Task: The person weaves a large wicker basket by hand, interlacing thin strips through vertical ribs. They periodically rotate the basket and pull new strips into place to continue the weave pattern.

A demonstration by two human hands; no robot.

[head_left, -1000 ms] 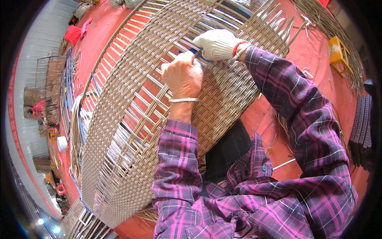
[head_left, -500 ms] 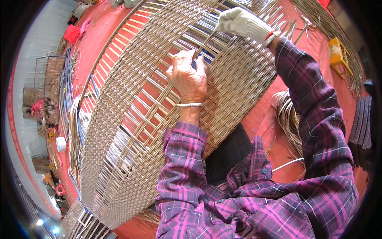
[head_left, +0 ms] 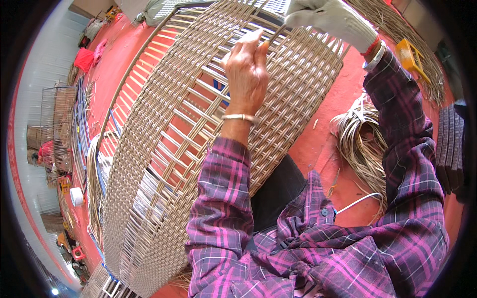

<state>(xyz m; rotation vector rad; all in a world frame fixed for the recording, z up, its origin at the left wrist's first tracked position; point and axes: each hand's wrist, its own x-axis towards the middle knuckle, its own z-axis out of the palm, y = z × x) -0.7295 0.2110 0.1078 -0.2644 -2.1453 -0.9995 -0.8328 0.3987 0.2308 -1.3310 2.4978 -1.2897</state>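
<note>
A large curved wicker panel (head_left: 288,84) of brown-beige flat strands lies across my lap, with openwork rows of strands in its middle. My bare left hand (head_left: 246,74), a light band at its wrist, is on the weave with fingers and thumb closed together at a strand. My right hand (head_left: 330,20), in a whitish knit glove, is at the panel's far right edge with its fingers closed. A short length of brown strand (head_left: 278,34) runs between the two hands. The fingertips of both hands are partly hidden.
On the red floor (head_left: 318,144) at right lies a coil of loose strands (head_left: 357,144). Beyond are a yellow stool (head_left: 412,59) and a long strand bundle (head_left: 392,30). Dark ridged pieces (head_left: 449,149) stand at far right. A white roll (head_left: 77,196) and wire rack (head_left: 57,129) are at left.
Both hands have moved farther away, the right also to the right. My left thumb and fingers, apart before, have come together at the strand. The view has shifted, showing more of the coil.
</note>
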